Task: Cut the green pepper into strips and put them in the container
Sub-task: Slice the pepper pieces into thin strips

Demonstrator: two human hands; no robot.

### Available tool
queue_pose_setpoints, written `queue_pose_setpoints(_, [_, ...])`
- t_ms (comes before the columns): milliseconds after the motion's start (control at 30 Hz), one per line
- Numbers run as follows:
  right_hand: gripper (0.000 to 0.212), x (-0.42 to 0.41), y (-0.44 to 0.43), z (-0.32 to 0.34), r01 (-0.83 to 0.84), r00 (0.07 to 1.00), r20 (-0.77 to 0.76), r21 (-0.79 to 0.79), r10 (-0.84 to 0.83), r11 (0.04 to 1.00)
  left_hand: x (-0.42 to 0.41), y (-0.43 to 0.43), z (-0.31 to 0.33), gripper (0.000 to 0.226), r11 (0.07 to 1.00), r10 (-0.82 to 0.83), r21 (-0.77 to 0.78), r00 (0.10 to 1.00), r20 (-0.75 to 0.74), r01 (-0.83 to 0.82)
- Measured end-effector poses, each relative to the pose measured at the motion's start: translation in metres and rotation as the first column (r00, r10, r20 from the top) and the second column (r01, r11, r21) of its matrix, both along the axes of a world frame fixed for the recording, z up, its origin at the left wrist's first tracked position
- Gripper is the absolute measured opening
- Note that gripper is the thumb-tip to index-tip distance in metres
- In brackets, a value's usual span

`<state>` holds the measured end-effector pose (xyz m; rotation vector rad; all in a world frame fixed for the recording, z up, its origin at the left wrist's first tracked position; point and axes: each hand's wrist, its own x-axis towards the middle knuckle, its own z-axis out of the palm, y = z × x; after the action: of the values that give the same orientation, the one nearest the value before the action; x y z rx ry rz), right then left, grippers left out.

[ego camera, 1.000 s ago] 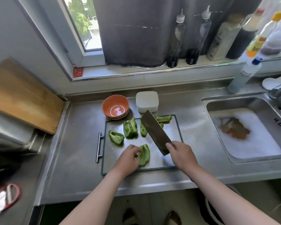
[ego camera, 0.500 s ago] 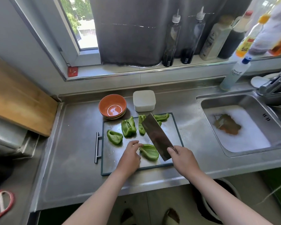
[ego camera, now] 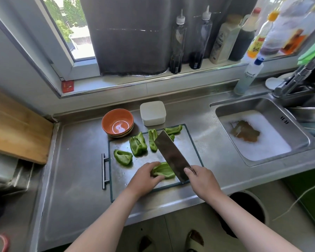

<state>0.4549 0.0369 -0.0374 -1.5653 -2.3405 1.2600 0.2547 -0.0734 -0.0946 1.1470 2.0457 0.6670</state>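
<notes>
Green pepper (ego camera: 138, 143) is only chunks so far, no strips, container (ego camera: 153, 113) at 12 o'clock maybe lidded; left hand (ego camera: 144, 176) curls over one chunk (ego camera: 165, 170), right hand (ego camera: 201, 180) grips the cleaver (ego camera: 171, 153).

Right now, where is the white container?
In the head view, the white container sits on the counter just behind the cutting board, right of the orange bowl.
</notes>
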Motion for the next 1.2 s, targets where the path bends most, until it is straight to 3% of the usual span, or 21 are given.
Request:
queue_pose_setpoints(133, [0.043, 0.002, 0.002, -0.001, 0.032, 0.999, -0.010, 0.014, -0.032, 0.999, -0.002, 0.016, 0.004, 0.039, 0.990, 0.119, -0.076, 0.992, -0.049, -0.123])
queue_pose_setpoints(233, [0.043, 0.005, 0.008, 0.003, 0.066, 0.997, -0.027, 0.016, -0.065, 0.998, -0.002, 0.030, 0.010, 0.020, 0.986, 0.087, -0.147, 0.996, 0.011, -0.084])
queue_pose_setpoints(333, [0.042, 0.007, 0.016, 0.007, 0.074, 0.997, -0.034, 0.024, -0.073, 0.997, -0.002, 0.039, 0.018, 0.016, 0.983, 0.074, -0.174, 0.995, 0.064, -0.062])
queue_pose_setpoints(533, [0.043, 0.010, 0.028, 0.011, 0.068, 0.996, -0.052, 0.031, -0.066, 0.997, 0.001, 0.049, 0.015, 0.014, 0.970, -0.013, -0.243, 1.000, 0.003, 0.013])
queue_pose_setpoints(600, [0.043, 0.011, 0.031, 0.011, 0.059, 0.997, -0.050, 0.033, -0.058, 0.998, 0.001, 0.052, 0.018, 0.018, 0.984, 0.137, -0.109, 0.990, -0.035, -0.140])
queue_pose_setpoints(667, [0.042, 0.011, 0.034, 0.010, 0.048, 0.998, -0.047, 0.039, -0.046, 0.998, 0.000, 0.053, 0.026, 0.025, 0.921, 0.366, 0.173, 0.926, -0.090, -0.348])
queue_pose_setpoints(733, [0.041, 0.011, 0.037, 0.009, 0.035, 0.999, -0.042, 0.046, -0.033, 0.998, -0.001, 0.052, 0.025, 0.028, 0.851, 0.427, 0.407, 0.888, -0.169, -0.331])
queue_pose_setpoints(767, [0.040, 0.011, 0.038, 0.008, 0.032, 0.999, -0.041, 0.048, -0.030, 0.998, -0.002, 0.049, 0.018, 0.026, 0.865, 0.377, 0.430, 0.900, -0.220, -0.258])
queue_pose_setpoints(900, [0.037, 0.009, 0.040, 0.001, 0.014, 0.998, -0.055, 0.039, -0.012, 0.999, 0.002, 0.030, -0.012, 0.010, 0.980, 0.020, 0.192, 0.934, -0.356, 0.053])
queue_pose_setpoints(967, [0.036, 0.007, 0.041, -0.003, 0.000, 0.999, -0.053, 0.033, 0.001, 0.999, 0.002, 0.030, -0.015, 0.015, 0.967, 0.021, 0.243, 0.928, -0.372, 0.076])
queue_pose_setpoints(1033, [0.035, 0.005, 0.042, -0.006, -0.014, 0.999, -0.042, 0.030, 0.015, 0.999, 0.003, 0.037, -0.009, 0.035, 0.965, 0.071, 0.260, 0.936, -0.345, 0.023])
queue_pose_setpoints(1133, [0.035, 0.002, 0.042, -0.007, -0.026, 0.999, -0.033, 0.028, 0.027, 0.999, 0.001, 0.049, -0.007, 0.066, 0.999, -0.006, 0.037, 0.961, -0.276, 0.017])
queue_pose_setpoints(1200, [0.036, 0.001, 0.044, -0.008, -0.029, 0.999, -0.036, 0.022, 0.030, 0.999, 0.002, 0.052, -0.009, 0.064, 0.999, -0.004, 0.032, 0.974, -0.225, 0.012])
